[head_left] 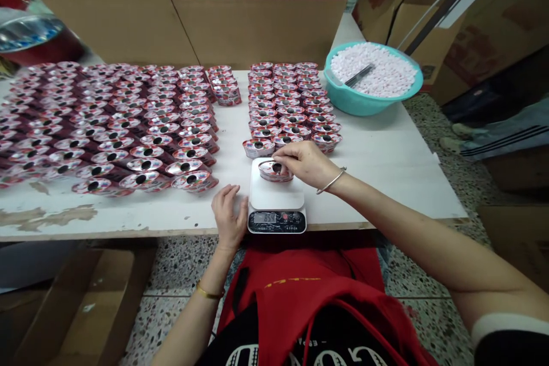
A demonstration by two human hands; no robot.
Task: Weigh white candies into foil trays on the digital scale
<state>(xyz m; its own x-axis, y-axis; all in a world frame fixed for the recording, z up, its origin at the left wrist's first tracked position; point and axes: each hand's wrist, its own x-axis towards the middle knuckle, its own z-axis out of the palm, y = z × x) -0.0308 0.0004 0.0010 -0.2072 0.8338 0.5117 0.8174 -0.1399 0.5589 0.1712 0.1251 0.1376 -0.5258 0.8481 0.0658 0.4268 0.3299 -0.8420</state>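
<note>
The left hand [231, 217] rests with fingers loosely spread; beyond its fingertips the carton [257, 23] reads 汕头市福仁食品有限公司. Just right of them, the scale [274, 200] seems to show 854, an open container [270, 175] standing on it under the right hand's [315, 163] bunched fingertips; whether they pinch anything, I cannot tell. Weighing looks in hand; the next move probably calls for a light touch.

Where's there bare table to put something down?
The white tabletop is bare in front of the teal basin, between the right container group and the right forearm. A narrow bare strip separates that group from the left container group. Both are crowded, in close rows.
</note>
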